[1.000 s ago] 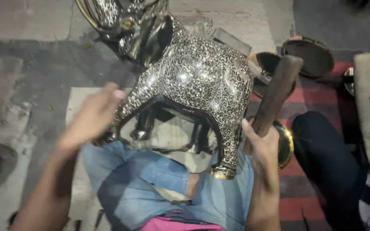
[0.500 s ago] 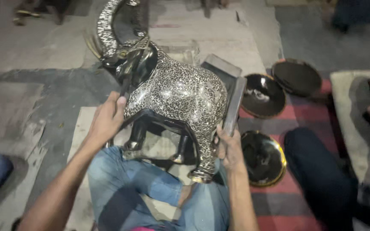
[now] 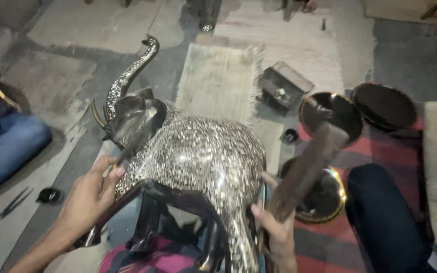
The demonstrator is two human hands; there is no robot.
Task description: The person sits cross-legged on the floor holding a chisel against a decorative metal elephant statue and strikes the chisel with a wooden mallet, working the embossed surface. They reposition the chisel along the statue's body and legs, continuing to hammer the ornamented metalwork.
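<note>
Seen from the head camera, looking down. Metal elephant figure point(image 3: 198, 162) lying tilted across the lap, trunk raised toward the upper left, body covered with fine silver pattern, legs dark and smooth.

Left hand point(image 3: 88, 199) placed at the front of the figure, just below the head; fingers point(image 3: 108, 178) curled and closed around the chest and the upper front leg, thumb pressing on the patterned side. Right hand point(image 3: 274, 227) at the rear of the figure, touching the back leg; fingers closed around a dark wooden mallet point(image 3: 309, 162), held upright and slanting toward the upper right, head blurred.

Below and around: grey stone floor point(image 3: 51, 76) with worn patches, a pale fringed mat point(image 3: 218, 81) beyond the elephant, a red striped rug point(image 3: 360, 237) on the right. On the rug, three dark round dishes point(image 3: 385, 103), one with a golden rim beside the mallet. Small open box point(image 3: 284, 86) next to the mat. Blue-clad leg of another person point(image 3: 11, 146) at the left edge, thin metal tools point(image 3: 13, 202) near it on the floor.
</note>
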